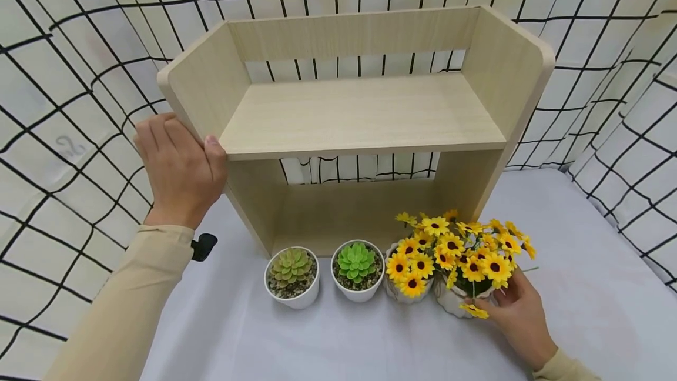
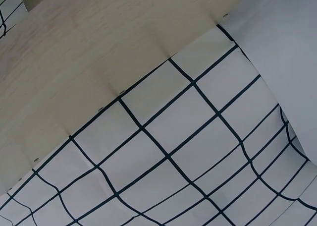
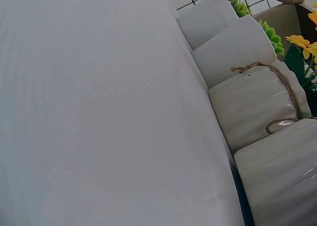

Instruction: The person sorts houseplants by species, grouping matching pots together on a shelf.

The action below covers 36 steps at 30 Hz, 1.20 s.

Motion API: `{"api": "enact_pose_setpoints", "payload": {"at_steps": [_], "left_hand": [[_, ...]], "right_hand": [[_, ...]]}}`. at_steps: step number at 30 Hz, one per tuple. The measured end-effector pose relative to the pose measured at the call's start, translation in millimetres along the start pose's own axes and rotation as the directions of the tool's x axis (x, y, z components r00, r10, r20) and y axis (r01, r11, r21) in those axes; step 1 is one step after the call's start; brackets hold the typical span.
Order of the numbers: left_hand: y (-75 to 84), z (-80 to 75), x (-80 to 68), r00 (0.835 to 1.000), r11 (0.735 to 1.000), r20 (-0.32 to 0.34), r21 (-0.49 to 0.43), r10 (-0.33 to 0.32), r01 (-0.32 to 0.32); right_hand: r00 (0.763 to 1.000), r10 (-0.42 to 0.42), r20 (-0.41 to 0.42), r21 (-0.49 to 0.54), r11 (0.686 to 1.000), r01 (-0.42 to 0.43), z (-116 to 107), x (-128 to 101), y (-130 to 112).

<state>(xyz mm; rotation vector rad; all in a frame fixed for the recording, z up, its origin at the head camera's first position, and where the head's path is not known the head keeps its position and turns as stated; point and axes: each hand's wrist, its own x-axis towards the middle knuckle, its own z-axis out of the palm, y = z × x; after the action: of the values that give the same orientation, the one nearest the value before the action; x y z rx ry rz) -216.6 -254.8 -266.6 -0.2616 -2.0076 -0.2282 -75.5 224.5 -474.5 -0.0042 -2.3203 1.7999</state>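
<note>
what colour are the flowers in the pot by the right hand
Yellow petals with dark brown centres on the flowers beside the right hand; the head view shows them best.

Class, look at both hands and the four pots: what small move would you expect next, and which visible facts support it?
Probably lifting the rightmost sunflower pot toward the shelf. The right hand already cups that pot, the left hand holds the shelf's side panel, and the upper board is bare.
</note>
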Motion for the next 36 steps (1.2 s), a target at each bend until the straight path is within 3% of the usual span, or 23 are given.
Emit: {"api": "enact_pose_setpoints", "payload": {"at_steps": [6, 16, 25, 36], "left_hand": [[0.0, -0.5, -0.6, 1.0, 1.0, 0.004, 0.005, 0.008, -0.008], [1.7, 0.8, -1.9, 1.0, 1.0, -0.018, -0.006, 0.013, -0.014], [-0.3, 1.5, -2.4, 1.0, 1.0, -0.019, -0.006, 0.008, -0.008], [-0.5, 2.5, -2.7, 1.0, 1.0, -0.027, -0.009, 0.001, -0.001]], "right_hand": [[1.0, 0.017, -0.021, -0.056, 0.998, -0.018, -0.2, 0.1, 4.3], [0.999, 0.049, -0.003, 0.076, 0.996, -0.048, -1.2, -1.8, 8.0], [0.998, 0.044, 0.046, 0.001, 0.999, -0.045, -0.3, -2.3, 10.4], [1.0, -0.002, -0.01, -0.05, 0.999, 0.001, 3.3, -3.4, 7.9]]}}
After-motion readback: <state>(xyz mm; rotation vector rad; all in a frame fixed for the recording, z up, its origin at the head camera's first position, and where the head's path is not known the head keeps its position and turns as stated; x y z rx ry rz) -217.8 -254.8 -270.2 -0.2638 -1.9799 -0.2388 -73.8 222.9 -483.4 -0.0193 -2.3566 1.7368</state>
